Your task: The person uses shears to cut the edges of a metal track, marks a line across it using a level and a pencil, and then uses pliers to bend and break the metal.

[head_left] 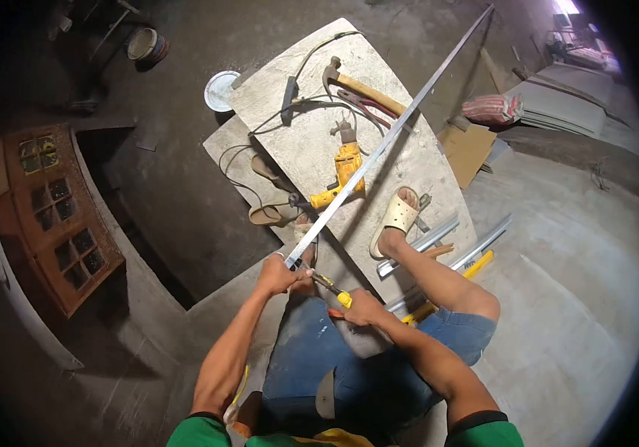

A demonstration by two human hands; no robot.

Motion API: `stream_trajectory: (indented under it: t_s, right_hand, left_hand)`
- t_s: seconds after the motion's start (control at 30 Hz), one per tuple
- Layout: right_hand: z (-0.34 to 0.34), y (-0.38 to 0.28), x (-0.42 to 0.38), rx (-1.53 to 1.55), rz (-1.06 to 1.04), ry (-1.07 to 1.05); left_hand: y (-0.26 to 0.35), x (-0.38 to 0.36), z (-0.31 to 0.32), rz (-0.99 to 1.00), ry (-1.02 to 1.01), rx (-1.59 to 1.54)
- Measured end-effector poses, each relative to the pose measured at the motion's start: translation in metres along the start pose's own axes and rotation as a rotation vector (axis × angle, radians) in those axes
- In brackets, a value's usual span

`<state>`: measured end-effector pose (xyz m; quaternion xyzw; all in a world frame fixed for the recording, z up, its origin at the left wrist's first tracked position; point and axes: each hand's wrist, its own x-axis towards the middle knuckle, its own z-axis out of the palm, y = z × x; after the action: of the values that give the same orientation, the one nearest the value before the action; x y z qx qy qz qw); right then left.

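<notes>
A long, thin metal channel (368,165) slants from my lap up to the far right, crossing above the boards. Near its close end, my left hand (280,276) is closed around it. My right hand (366,308) grips a pair of snips (343,299) with yellow and orange handles. The jaws of the snips point left, right at the channel's end beside my left fingers. Beyond the channel lie a yellow power drill (348,162) with its cord, a claw hammer (368,91) and red-handled pliers (360,103).
Pale boards (401,67) bear the tools and one of my feet in a cream clog (397,216). More metal channels (431,238) and a yellow level (478,264) lie to the right. A wooden cabinet door (58,201) stands left; a bucket (143,46) sits far left.
</notes>
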<state>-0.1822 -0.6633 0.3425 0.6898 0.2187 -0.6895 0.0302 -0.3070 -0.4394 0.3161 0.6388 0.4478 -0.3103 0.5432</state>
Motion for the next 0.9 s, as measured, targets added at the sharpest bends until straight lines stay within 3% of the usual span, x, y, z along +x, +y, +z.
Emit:
stream_trajectory:
  t_s: [0.03,0.07,0.17,0.23,0.33,0.6,0.67,0.9]
  right_hand:
    - [0.000,-0.001,-0.007,0.039,-0.001,-0.086]
    - [0.004,0.004,-0.011,0.044,0.007,-0.097]
    - [-0.016,-0.001,-0.026,0.188,-0.174,-0.079]
    - [-0.012,0.003,-0.027,0.196,-0.242,-0.105]
    - [-0.007,0.018,-0.031,0.167,-0.318,-0.123]
    - [-0.019,0.028,-0.053,0.131,-0.169,-0.096]
    - [-0.020,0.028,-0.056,0.137,-0.151,-0.086]
    - [-0.013,0.031,-0.044,0.112,-0.302,-0.069]
  left_hand:
    - [-0.002,-0.006,0.000,0.096,-0.025,-0.102]
    - [-0.002,-0.010,-0.004,0.047,-0.138,-0.191]
    - [-0.011,-0.013,-0.007,0.019,-0.175,-0.298]
    - [-0.026,-0.008,-0.008,-0.128,-0.254,-0.820]
    - [-0.037,-0.003,-0.004,-0.029,-0.290,-0.554]
    - [-0.036,-0.002,-0.004,0.083,-0.355,-0.480]
    - [-0.026,-0.009,-0.003,0.062,-0.242,-0.542]
    - [-0.029,-0.010,-0.002,0.074,-0.237,-0.399]
